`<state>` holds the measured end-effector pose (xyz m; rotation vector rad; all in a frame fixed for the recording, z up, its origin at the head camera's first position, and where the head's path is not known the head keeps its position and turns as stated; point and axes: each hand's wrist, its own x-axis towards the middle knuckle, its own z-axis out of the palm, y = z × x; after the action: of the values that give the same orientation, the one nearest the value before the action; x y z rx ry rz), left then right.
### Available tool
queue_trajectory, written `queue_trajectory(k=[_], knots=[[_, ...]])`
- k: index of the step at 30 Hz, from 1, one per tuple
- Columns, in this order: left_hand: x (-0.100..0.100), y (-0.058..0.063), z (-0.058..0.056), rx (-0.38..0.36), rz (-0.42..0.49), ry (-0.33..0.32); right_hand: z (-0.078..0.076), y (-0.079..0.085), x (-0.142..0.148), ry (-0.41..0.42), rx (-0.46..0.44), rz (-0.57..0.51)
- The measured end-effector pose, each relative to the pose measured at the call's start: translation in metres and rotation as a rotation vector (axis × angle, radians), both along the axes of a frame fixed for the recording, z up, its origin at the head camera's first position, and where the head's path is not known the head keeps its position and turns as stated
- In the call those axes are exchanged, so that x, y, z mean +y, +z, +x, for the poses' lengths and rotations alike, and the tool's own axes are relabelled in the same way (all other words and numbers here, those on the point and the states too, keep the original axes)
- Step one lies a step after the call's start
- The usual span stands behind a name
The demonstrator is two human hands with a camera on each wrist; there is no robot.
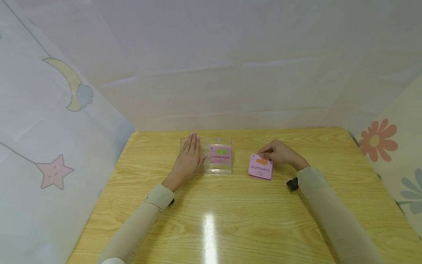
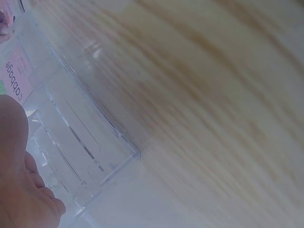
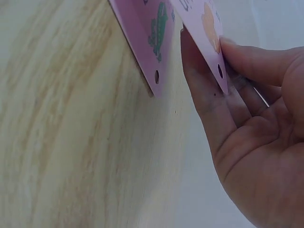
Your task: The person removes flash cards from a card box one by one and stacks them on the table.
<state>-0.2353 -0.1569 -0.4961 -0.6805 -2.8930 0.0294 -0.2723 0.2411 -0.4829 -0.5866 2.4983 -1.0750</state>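
My right hand (image 1: 279,152) pinches a pink pumpkin card (image 1: 260,168) between thumb and fingers at its upper right corner. In the right wrist view that card (image 3: 202,38) is lifted off another pink card (image 3: 137,33) with a green picture, which lies on the table; each has a punched hole in its corner. A clear plastic box (image 1: 219,171) with two side-by-side sections stands left of the cards. In its right section lies a pink cabbage card (image 1: 220,156). My left hand (image 1: 188,157) rests with straight fingers over the box's left section, hiding much of it.
The wood-grain table (image 1: 184,227) runs up to a pale sheet wall (image 1: 211,99) at the back. Decorated sheets hang at both sides, with a moon and star on the left and flowers on the right. A dark wrist device (image 1: 292,184) sits by the right cuff.
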Motion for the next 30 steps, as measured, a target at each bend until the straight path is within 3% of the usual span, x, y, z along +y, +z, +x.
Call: queue_trajectory(k=[13,30], knots=[[0.0007,0.0017,-0.0001,0.005,-0.024,0.001,0.0005,-0.0025,-0.0012,-0.005,-0.058,-0.025],[0.0009,0.0011,0.0009,-0.003,-0.037,0.007,0.0015,-0.0080,-0.0023,-0.016,-0.012,0.015]])
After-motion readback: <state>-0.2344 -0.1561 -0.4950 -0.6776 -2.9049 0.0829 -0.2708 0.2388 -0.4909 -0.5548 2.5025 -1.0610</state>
